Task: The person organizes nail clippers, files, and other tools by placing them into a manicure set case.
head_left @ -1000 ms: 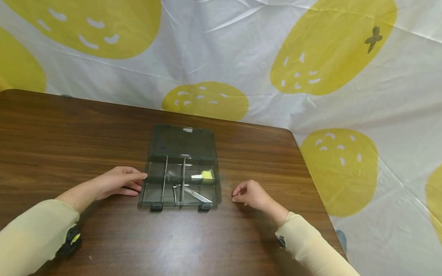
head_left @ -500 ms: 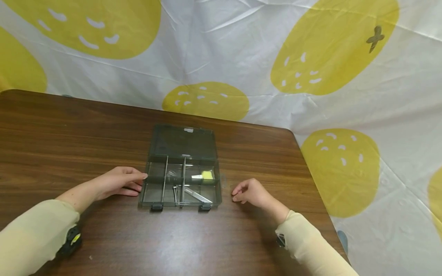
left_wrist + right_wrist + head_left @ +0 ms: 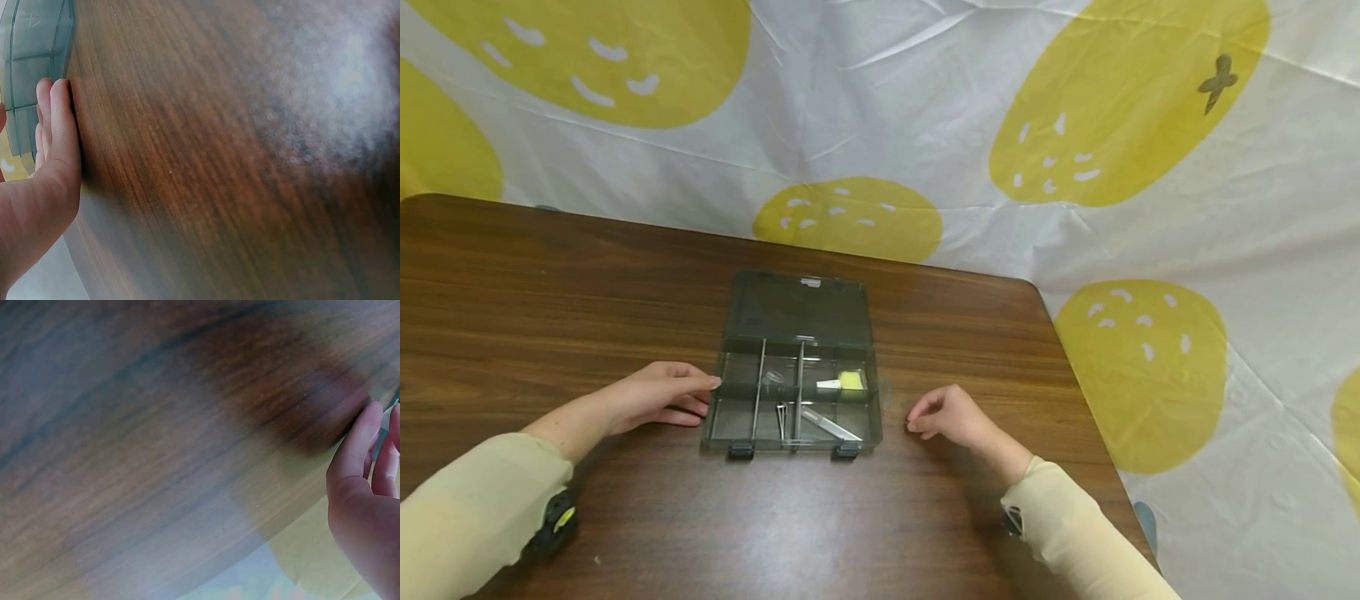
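Observation:
A dark translucent compartment box (image 3: 741,417) stands on the table with its lid (image 3: 797,308) folded back. In its compartments are a yellow-and-white piece (image 3: 842,382), a small clear item (image 3: 773,380), a thin silvery forked piece (image 3: 781,421) and a flat silvery strip (image 3: 829,423). My left hand (image 3: 658,396) rests at the box's left side, thumb tip at the rim and fingers extended along the wall; in the left wrist view the fingers (image 3: 59,125) lie near the box. My right hand (image 3: 951,417) hovers right of the box, fingers loosely curled, no object visible in it.
The brown wooden table (image 3: 587,292) extends on both sides, its right edge running past my right forearm. Behind and to the right hangs a white cloth (image 3: 887,100) with yellow fruit prints. Two latches (image 3: 741,451) stick out from the box front.
My right hand has shifted very slightly to the right, away from the box. My left hand, the box and its contents have stayed in place.

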`<state>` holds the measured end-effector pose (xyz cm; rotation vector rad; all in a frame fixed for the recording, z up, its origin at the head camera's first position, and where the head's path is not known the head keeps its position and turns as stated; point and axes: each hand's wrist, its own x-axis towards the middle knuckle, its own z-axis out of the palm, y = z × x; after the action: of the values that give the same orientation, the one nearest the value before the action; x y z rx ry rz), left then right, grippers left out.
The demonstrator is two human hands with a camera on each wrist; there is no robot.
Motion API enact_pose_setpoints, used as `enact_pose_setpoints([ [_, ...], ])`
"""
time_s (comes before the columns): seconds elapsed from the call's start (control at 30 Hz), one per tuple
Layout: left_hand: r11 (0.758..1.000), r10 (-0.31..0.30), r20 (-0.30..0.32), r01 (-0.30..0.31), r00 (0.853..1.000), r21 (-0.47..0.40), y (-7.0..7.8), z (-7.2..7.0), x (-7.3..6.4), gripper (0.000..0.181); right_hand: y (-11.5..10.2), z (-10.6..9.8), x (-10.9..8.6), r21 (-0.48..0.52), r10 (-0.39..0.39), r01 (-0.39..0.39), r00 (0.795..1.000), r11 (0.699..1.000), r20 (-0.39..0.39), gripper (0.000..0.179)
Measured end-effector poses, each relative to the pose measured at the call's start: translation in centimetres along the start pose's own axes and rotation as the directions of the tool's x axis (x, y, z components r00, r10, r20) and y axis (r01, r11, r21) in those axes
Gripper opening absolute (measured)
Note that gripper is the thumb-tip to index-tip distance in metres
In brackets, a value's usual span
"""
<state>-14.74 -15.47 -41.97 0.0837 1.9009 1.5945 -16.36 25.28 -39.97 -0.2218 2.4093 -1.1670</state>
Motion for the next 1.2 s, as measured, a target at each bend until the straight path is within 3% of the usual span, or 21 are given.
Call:
enact_pose_setpoints([
  [0.27, 1.0, 0.0, -0.001, 0.0, 1.0, -0.005, 0.1, 0.1, 0.0, 0.058, -0.1, -0.3, 0.0, 0.018, -0.006, 0.006, 1.0, 1.0, -0.004, 0.013],
  [0.73, 1.0, -0.002, -0.011, 0.001, 1.0, -0.023, 0.1, 0.1, 0.2, 0.055, -1.5, -1.4, 0.2, -0.013, -0.002, 0.001, 0.997, 1.0, -0.077, 0.014],
  [1.2, 1.0, -0.001, -0.01, 0.001, 1.0, -0.024, 0.2, 0.2, 0.1, 0.055, -2.5, -1.5, 0.5, 0.013, -0.051, 0.053, 0.994, 0.999, -0.1, 0.025],
])
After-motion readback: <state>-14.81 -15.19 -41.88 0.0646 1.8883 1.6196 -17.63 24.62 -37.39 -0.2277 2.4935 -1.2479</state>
